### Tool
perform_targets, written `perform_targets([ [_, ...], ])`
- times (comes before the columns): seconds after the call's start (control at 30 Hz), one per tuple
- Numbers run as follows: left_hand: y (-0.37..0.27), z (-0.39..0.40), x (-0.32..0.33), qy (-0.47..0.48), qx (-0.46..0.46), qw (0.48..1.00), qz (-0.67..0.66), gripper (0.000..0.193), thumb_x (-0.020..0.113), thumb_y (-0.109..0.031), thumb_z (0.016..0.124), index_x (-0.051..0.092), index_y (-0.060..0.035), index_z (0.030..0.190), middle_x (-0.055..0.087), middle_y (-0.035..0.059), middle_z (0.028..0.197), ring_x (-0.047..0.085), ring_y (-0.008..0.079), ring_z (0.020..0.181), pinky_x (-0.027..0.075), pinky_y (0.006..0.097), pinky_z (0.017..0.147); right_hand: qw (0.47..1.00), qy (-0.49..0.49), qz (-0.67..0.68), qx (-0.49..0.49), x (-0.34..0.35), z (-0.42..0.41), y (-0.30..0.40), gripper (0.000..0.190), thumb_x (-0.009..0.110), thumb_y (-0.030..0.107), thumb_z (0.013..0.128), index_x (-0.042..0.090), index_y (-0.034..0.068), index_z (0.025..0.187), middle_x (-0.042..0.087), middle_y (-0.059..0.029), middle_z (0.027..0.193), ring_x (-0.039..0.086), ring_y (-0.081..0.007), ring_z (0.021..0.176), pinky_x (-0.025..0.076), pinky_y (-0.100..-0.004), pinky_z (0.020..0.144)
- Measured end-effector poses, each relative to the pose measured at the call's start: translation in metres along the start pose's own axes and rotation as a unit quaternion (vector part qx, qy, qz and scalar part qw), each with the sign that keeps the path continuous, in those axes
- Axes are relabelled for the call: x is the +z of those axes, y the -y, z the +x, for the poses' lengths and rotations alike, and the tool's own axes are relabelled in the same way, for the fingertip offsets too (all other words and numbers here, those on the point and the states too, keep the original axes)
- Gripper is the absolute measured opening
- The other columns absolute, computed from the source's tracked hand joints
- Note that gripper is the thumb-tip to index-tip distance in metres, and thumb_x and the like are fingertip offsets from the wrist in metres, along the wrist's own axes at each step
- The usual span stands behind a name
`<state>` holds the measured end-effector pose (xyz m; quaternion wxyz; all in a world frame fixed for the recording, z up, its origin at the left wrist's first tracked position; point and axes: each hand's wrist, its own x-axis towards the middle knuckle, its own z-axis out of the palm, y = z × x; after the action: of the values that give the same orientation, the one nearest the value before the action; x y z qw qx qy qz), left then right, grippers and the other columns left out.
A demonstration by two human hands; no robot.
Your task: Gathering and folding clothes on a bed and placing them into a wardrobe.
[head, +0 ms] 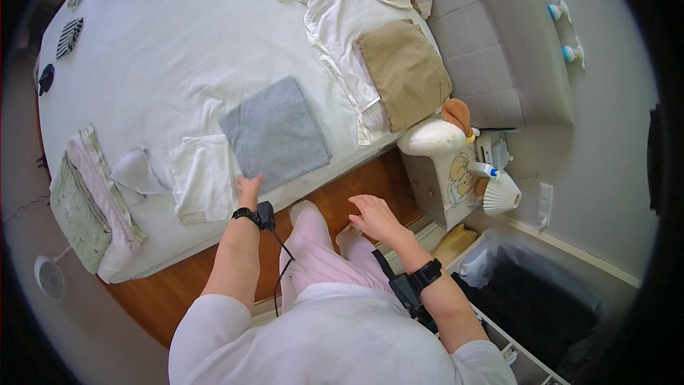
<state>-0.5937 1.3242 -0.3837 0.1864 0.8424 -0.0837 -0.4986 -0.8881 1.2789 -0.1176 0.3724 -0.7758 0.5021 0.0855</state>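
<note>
My left hand (pixel 249 188) is at the bed's near edge, its fingers over the near-left corner of a square-folded grey cloth (pixel 278 133). Whether they pinch the cloth or only touch it is not clear. Just left of that hand lies a folded white garment (pixel 206 179). My right hand (pixel 375 217) is held over the floor beside the bed, thumb apart from the bent fingers, holding nothing. Farther right on the bed, folded brown trousers or similar cloth (pixel 406 72) rest on a spread white garment (pixel 339 27).
A light grey bra (pixel 138 171) and a folded green and pink pile (pixel 83 214) lie leftward on the white-sheeted bed (pixel 176 48). A plush duck (pixel 433 136) sits on the nightstand (pixel 427 182) near a pleated lamp (pixel 502 194). At right is an open bin of dark cloth (pixel 534 299).
</note>
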Motion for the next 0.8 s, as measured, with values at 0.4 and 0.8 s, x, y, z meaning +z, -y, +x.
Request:
perform_targets([
  [0.4, -0.128, -0.098, 0.0, 0.196, 0.062, 0.939, -0.274, 0.054, 0.062, -0.019, 0.068, 0.041, 0.0034, 0.112, 0.053, 0.0155, 0.103, 0.049, 0.0262, 0.097, 0.04, 0.0369, 0.081, 0.996, 0.023, 0.091, 0.008, -0.01, -0.002, -0.014, 0.042, 0.053, 0.026, 0.08, 0.043, 0.002, 0.113, 0.053, -0.016, 0.103, 0.049, -0.0283, 0.1, 0.04, -0.0381, 0.081],
  [0.8, -0.182, -0.33, -0.067, 0.232, 0.64, 0.655, 0.328, 0.073, 0.074, -0.024, 0.053, 0.045, -0.0149, 0.12, 0.053, 0.0085, 0.092, 0.047, 0.0261, 0.097, 0.028, 0.0423, 0.092, 0.416, 0.176, 0.892, -0.033, -0.116, 0.024, 0.019, 0.073, 0.037, 0.06, 0.079, 0.027, 0.006, 0.127, 0.037, -0.0168, 0.122, 0.038, -0.0317, 0.111, 0.038, -0.0406, 0.089],
])
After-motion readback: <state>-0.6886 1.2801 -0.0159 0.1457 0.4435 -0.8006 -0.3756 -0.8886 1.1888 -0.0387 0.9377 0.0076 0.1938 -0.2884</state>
